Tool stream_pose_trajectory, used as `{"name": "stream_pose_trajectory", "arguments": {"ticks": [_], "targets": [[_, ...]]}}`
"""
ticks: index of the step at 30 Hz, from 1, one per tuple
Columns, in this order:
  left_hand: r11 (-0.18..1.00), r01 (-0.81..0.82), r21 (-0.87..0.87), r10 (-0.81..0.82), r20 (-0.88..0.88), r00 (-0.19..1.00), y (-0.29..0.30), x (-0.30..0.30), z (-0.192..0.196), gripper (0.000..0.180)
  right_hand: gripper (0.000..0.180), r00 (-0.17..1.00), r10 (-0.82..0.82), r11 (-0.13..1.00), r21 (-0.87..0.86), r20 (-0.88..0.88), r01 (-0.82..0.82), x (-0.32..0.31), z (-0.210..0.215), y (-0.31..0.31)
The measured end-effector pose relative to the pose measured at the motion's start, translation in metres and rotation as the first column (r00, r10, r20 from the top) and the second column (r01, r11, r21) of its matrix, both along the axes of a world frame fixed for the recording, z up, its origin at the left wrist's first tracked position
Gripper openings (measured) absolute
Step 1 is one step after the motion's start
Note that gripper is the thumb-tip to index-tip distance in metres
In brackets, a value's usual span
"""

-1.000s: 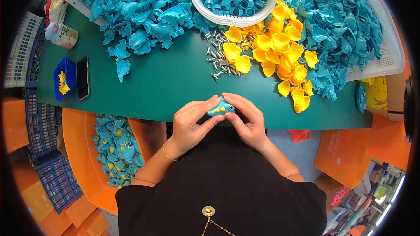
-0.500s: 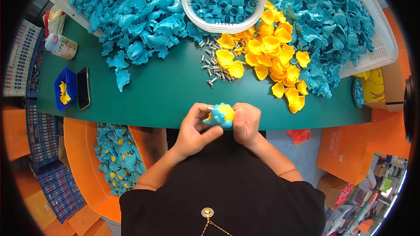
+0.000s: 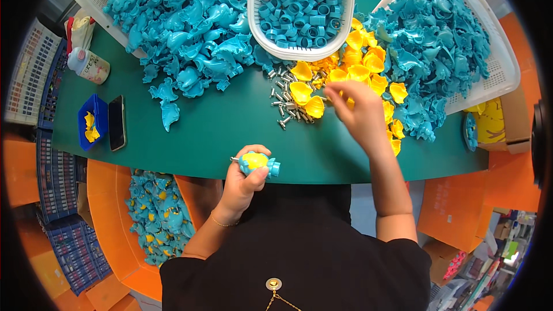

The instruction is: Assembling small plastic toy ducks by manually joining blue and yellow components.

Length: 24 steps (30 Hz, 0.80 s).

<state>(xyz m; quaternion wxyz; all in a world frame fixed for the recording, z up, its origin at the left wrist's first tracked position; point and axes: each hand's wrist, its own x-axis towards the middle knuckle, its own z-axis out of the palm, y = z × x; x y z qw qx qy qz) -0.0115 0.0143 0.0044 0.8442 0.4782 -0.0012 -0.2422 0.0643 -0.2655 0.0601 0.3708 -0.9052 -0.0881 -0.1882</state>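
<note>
In the lower middle of the frame, the left hand has its thumb and fingers closed around a teal-and-yellow figure, a silver metal end sticking out on its left and a round teal end on its right. The figure is near the front edge of the green table. Right of centre, the right hand reaches over the heap of yellow shells, thumb and fingertips drawn near each other; whether they have hold of anything I cannot tell. Silver metal pins lie just left of that hand. At the top centre, a white basket holds teal rings
</note>
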Motion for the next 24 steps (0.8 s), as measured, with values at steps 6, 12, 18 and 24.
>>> {"name": "stream_pose_trajectory", "arguments": {"ticks": [6,12,18,24], "targets": [[0.998,-0.007,-0.063,0.006,-0.016,1.0,-0.003,-0.003,0.002,0.036,0.012,0.977,-0.021,0.937,-0.338,0.212,0.094,0.089,-0.005,-0.017],[0.999,0.0,-0.054,-0.001,-0.025,1.0,-0.001,-0.006,0.001,0.043,0.018,0.942,-0.303,0.697,-0.641,0.144,0.322,0.121,-0.006,-0.006],[0.993,-0.103,-0.055,0.103,-0.013,0.995,0.001,-0.003,0.003,0.044,0.013,0.957,-0.165,0.87,-0.422,0.238,0.255,0.102,-0.005,-0.003],[0.964,-0.091,-0.25,0.08,-0.055,0.995,-0.007,0.008,0.005,0.043,0.018,0.948,0.316,0.892,0.35,-0.034,-0.284,-0.031,-0.006,0.06]]}}
